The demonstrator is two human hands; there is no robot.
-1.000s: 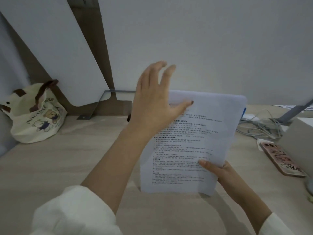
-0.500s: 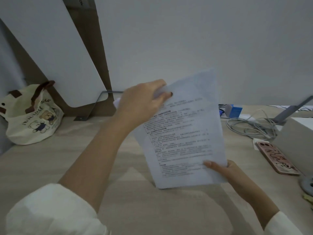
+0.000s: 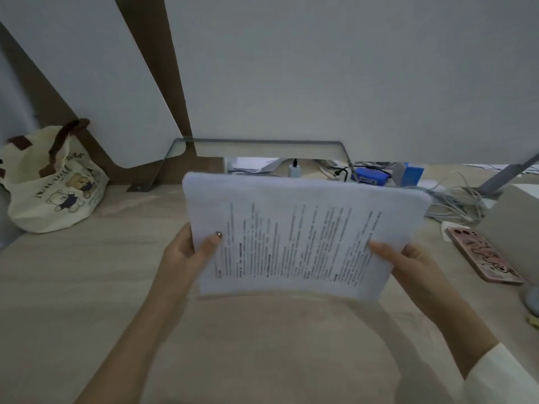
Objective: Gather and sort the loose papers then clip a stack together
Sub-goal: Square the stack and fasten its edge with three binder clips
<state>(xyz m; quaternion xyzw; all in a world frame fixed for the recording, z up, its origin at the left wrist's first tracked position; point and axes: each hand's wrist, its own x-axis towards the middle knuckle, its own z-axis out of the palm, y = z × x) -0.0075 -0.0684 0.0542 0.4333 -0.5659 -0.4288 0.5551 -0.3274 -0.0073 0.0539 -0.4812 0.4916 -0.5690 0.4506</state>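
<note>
The surface point(image 3: 87, 301) lies open along the near edge and across the wide stretch between the tote bag point(image 3: 49, 182) at far left and the paper stack point(image 3: 300, 237), which the left hand point(image 3: 189, 255) and right hand point(image 3: 408, 263) hold in the middle, blocking the way straight ahead. The right side is crowded: a phone point(image 3: 484, 258) lies flat, a tangle of cables point(image 3: 455, 199) behind it, a pale box point(image 3: 513, 223) just beside. 2 white panels point(image 3: 320, 83) wall off the back.

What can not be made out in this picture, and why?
Head view only:
Text on the paper stack: blurred, unreadable.
Fingers of left hand and right hand: hidden behind the stack.
Blue object: partly covered by the stack's top edge.
White box: cut off by right edge.
</note>
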